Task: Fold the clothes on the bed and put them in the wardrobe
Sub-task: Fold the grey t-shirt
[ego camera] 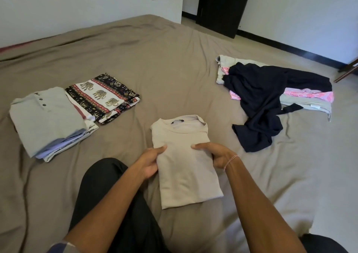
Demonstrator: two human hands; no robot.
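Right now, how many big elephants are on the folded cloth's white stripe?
3, in a row along the white stripe of the elephant-print cloth: one at the far end, one in the middle, one at the near end. Folds may hide more.

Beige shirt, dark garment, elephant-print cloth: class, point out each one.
beige shirt (187, 169): head view, middle of its folded front.
dark garment (259, 105): head view, middle of the crumpled fabric.
elephant-print cloth (100, 94): head view, middle elephant.
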